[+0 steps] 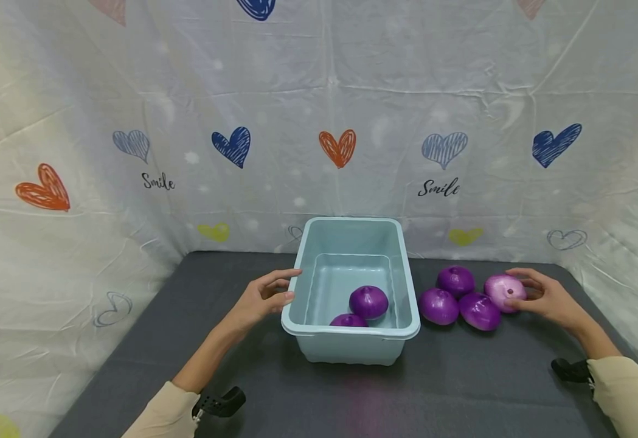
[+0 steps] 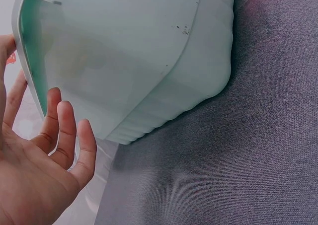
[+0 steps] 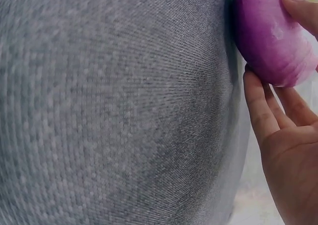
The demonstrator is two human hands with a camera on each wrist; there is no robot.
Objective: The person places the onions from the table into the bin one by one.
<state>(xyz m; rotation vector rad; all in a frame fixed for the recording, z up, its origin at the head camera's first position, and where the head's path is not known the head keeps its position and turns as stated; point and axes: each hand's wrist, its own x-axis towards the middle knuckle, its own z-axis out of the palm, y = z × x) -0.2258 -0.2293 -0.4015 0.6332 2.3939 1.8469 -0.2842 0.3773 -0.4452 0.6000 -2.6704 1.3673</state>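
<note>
A pale blue rectangular plastic tub (image 1: 351, 277) is sitting on the dark grey cloth-covered table (image 1: 450, 383), and everything else is lying in relation to it. Inside the tub, two glossy purple onions are resting on its floor: one round purple onion (image 1: 368, 302) toward the near wall, and a second purple onion (image 1: 348, 320) half hidden behind the near rim. Just beside the tub's right wall, four more onions are clustering on the table: a purple onion (image 1: 438, 306) nearest the wall, another purple onion (image 1: 455, 280) behind it, a third purple onion (image 1: 480, 311) further right, and a paler pinkish-purple onion (image 1: 505, 292) at the far right of the group. The right hand (image 1: 548, 299) is cupping that paler onion, its fingers curling around the far side and the thumb lying over the top, so this grip is closing on the onion. The left hand (image 1: 261, 298) is hovering at the tub's left wall, with relaxed fingers (image 2: 59, 130) reaching toward the rim; whether they are touching it cannot be told, and this grip is open, holding nothing. Behind the tub, a white cloth backdrop printed with hearts (image 1: 340, 148) is hanging
</note>
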